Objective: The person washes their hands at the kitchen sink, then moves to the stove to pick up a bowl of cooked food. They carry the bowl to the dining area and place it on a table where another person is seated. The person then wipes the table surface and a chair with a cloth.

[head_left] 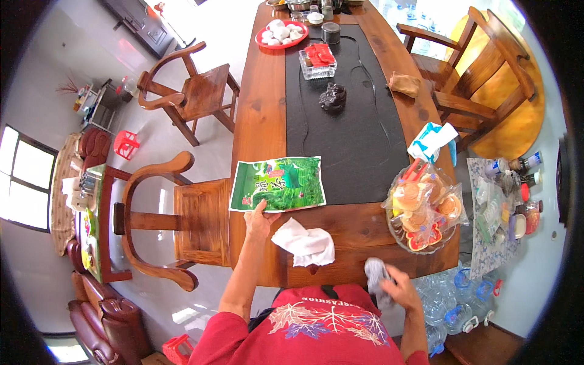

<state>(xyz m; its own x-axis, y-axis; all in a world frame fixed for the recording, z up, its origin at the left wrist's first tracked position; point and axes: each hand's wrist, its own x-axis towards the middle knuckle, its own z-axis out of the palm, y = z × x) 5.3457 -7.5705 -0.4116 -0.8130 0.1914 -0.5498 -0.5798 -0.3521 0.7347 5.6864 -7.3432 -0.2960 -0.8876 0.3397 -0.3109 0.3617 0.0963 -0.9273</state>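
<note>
My left hand [260,221] is closed on the near edge of a flat green foil packet [280,184], its thumb on top. The packet is over the table's near left part, overlapping the black inlaid slab. A crumpled white cloth [304,243] lies just right of that hand, apart from it. At the near edge, my right hand [401,289] is closed round a grey bundled cloth [377,278], whose far end sticks out past the fingers. The fingertips on the cloth are partly hidden.
A glass bowl [447,236] of wrapped buns and a tissue pack [431,142] stand at the right. Beyond are a dark figurine [333,97], a glass box [317,72] with red packets and a red plate [264,42] of white items. Wooden chairs [204,218] flank the table [258,121].
</note>
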